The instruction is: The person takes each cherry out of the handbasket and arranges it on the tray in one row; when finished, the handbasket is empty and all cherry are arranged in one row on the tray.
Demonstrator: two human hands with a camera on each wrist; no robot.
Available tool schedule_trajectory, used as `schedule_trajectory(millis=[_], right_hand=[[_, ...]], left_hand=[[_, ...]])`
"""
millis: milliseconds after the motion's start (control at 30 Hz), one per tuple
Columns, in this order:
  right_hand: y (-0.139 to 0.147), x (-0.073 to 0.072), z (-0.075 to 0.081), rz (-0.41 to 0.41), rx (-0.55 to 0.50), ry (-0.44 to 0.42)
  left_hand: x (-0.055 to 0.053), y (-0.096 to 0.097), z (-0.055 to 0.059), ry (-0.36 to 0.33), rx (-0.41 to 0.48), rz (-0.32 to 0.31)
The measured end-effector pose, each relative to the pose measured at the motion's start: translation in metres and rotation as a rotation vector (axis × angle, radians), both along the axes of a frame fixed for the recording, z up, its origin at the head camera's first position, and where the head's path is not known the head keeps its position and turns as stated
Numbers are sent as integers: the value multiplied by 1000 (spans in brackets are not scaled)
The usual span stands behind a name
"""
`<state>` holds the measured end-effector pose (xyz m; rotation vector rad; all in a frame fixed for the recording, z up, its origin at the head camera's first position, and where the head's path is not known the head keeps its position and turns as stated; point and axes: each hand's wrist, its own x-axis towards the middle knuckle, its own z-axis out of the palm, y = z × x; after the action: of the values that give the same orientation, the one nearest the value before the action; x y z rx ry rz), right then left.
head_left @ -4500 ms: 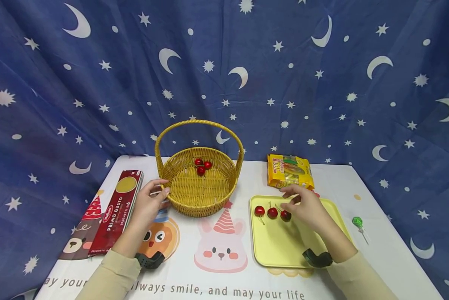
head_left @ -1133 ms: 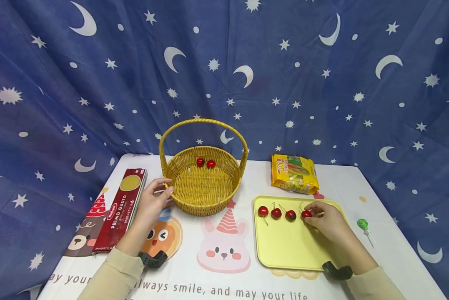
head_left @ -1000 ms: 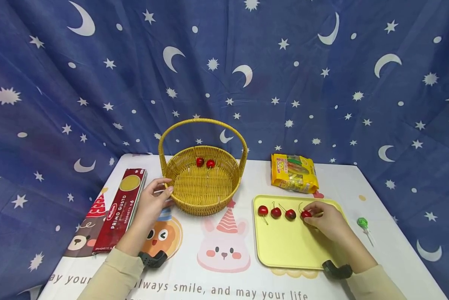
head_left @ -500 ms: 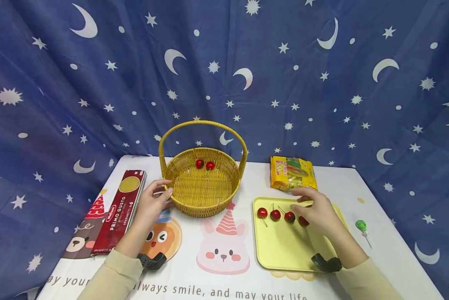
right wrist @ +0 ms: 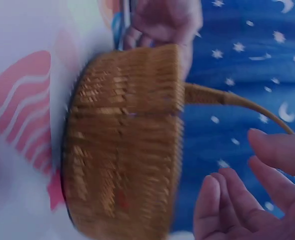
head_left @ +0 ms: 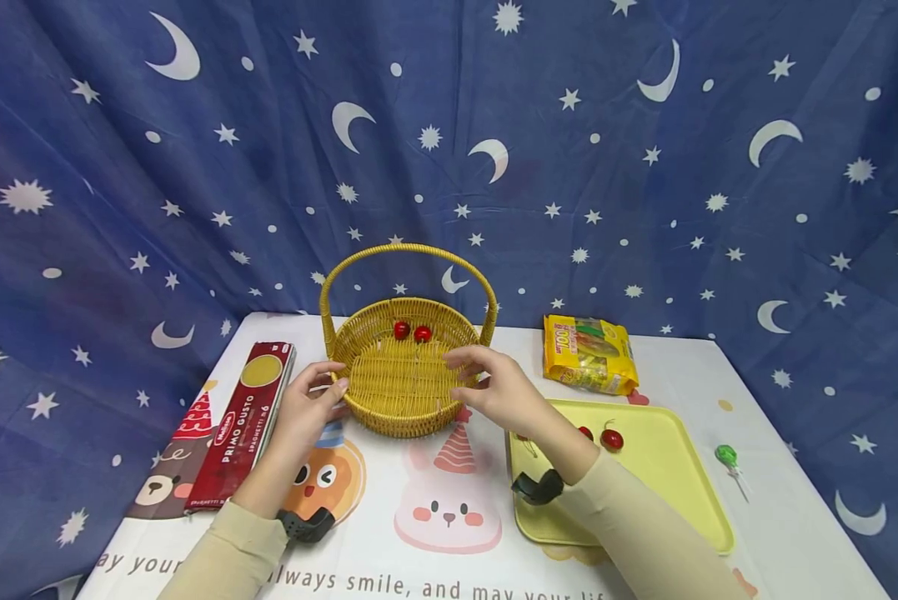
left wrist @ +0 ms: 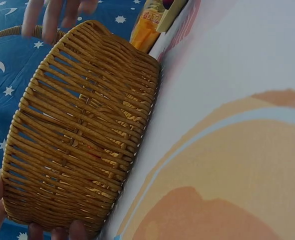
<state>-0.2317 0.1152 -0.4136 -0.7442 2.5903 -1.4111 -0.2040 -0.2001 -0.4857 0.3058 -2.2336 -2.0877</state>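
My left hand (head_left: 306, 410) holds the left rim of a round wicker basket (head_left: 403, 427), its thumb and fingers at the edge. Two red cherries (head_left: 422, 334) lie against the basket's back wall. Over the basket's right rim, my right hand (head_left: 499, 390) hovers with fingers spread and loosely bent, nothing between them. The right wrist view shows its fingertips (right wrist: 211, 186) apart from the wicker, beside the arched handle (right wrist: 247, 104). On the yellow tray (head_left: 666, 475), one cherry (head_left: 611, 439) shows whole; others are partly or wholly hidden behind my right forearm.
A red spaghetti pack (head_left: 242, 425) lies left of my left forearm. Behind the tray sits a yellow snack packet (head_left: 589, 354), and right of it a green lollipop (head_left: 726, 456). A blue curtain (head_left: 569, 167) with moons and stars hangs at the table's back edge.
One cherry has gone from the basket to the right end of the tray's row, where my right hand let it go. That hand has since swung left over the basket; my left stays.
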Motion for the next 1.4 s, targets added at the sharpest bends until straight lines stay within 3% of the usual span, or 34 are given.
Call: schedule_trajectory(millis=[233, 433, 633, 867, 1033, 1233, 1400], right_hand=[[-49, -40, -14, 13, 41, -38], [-66, -75, -24, -7, 113, -76], [-78, -99, -35, -47, 185, -110], [-87, -112, -45, -99, 295, -135], [-89, -113, -46, -108, 337, -147], [-92, -112, -46, -62, 426, -80], [-93, -112, -47, -21, 466, -72]], left_hand=[[1, 0, 1, -7, 3, 6], [1, 1, 3, -8, -9, 6], [2, -1, 4, -16, -13, 9], [0, 0, 0, -10, -10, 6], [0, 1, 1, -8, -12, -2], [-1, 0, 1, -4, -17, 4], [0, 1, 1, 1, -6, 10]])
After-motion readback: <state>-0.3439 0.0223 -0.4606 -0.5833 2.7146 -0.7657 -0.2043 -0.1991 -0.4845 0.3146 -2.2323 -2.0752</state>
